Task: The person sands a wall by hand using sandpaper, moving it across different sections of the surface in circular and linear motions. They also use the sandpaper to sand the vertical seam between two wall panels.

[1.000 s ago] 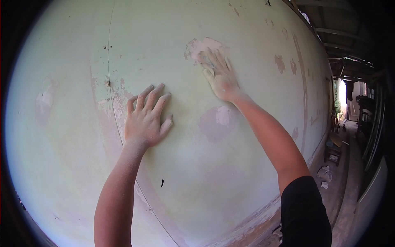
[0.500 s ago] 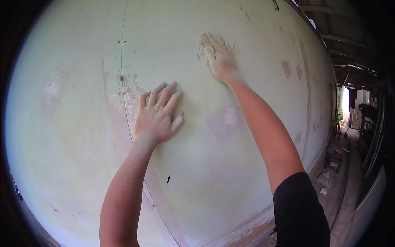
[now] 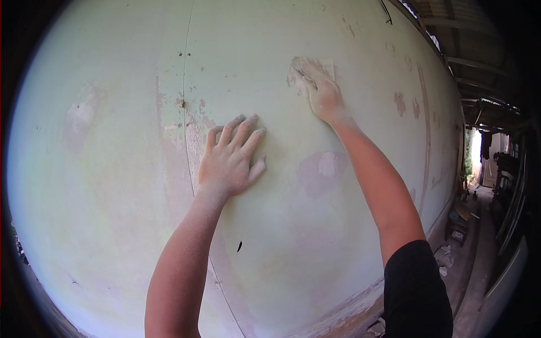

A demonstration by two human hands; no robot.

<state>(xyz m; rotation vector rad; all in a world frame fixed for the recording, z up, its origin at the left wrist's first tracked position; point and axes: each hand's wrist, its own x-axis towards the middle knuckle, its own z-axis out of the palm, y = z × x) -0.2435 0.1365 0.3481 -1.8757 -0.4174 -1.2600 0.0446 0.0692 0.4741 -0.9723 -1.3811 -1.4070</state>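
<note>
My left hand (image 3: 228,163) lies flat on a pale green wall (image 3: 101,214), fingers spread, dusted white and holding nothing. It rests just right of a vertical panel seam (image 3: 187,101) with pinkish filler along it. My right hand (image 3: 325,93) reaches higher and presses a small pale sheet, apparently sandpaper (image 3: 329,67), against a pink patched spot. Only the sheet's upper right edge shows past my fingers.
Another pink and white filler patch (image 3: 321,172) sits below my right arm, and smaller ones (image 3: 400,102) dot the wall to the right. A narrow passage runs along the wall on the right, with a low stand (image 3: 456,232), white debris (image 3: 444,256) and a roof frame (image 3: 473,62).
My right hand slid up the patched spot and then a little down and to the right, with the pale sheet's edge now showing. My left hand stayed planted; the view drifted left.
</note>
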